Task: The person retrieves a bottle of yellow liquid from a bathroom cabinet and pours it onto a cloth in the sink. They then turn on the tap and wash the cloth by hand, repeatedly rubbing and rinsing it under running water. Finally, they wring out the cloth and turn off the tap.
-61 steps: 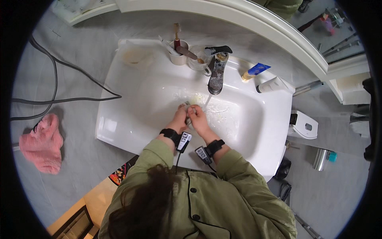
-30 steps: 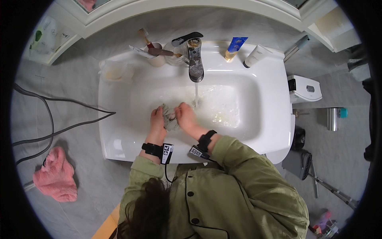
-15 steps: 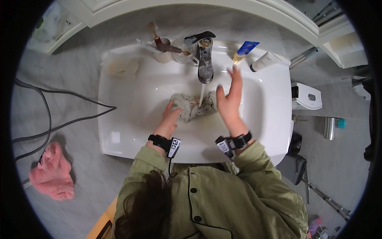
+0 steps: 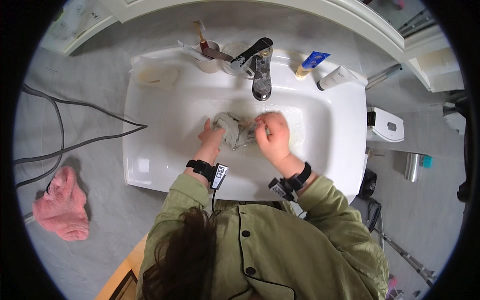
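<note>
A wet, bunched grey-white cloth (image 4: 231,131) lies in the white washbasin (image 4: 165,112), below the metal faucet (image 4: 261,77). At the cloth's left edge is my left hand (image 4: 211,137), its fingers apart and touching the fabric. My right hand (image 4: 275,135) has its fingers curled over the cloth's right end, closed on it; the fabric under those fingers is partly hidden. No stream shows at the spout, and the faucet's black lever (image 4: 254,51) is angled toward the lower left.
Behind the basin stand a cup (image 4: 209,64) with toothbrushes and a clear glass mug (image 4: 232,52). A blue-and-gold tube (image 4: 312,64) and a white tube (image 4: 337,78) are at the back right. A soap dish (image 4: 155,76) sits back left. Grey cable (image 4: 100,105) and pink fluffy cloth (image 4: 62,205) are left.
My right hand has come down from near the faucet onto the cloth, its fingers now curled. The water stream has stopped, and the lever has swung lower. My left hand stays at the cloth.
</note>
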The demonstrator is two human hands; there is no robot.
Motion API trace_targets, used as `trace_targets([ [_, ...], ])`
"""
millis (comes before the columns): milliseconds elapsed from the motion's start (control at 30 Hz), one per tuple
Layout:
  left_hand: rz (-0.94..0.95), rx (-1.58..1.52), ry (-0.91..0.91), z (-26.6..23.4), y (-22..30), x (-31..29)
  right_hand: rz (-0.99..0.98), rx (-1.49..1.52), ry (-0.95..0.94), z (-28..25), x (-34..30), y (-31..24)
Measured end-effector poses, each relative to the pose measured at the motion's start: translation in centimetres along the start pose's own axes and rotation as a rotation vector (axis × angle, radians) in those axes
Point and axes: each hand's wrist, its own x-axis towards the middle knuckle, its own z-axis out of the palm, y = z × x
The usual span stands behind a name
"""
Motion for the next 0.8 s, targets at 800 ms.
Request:
trace_targets([
  [800, -0.225, -0.562, -0.532, 1.3, -2.1, 5.1, 0.435, -0.295, -0.872, 16.1, -7.3, 9.8],
])
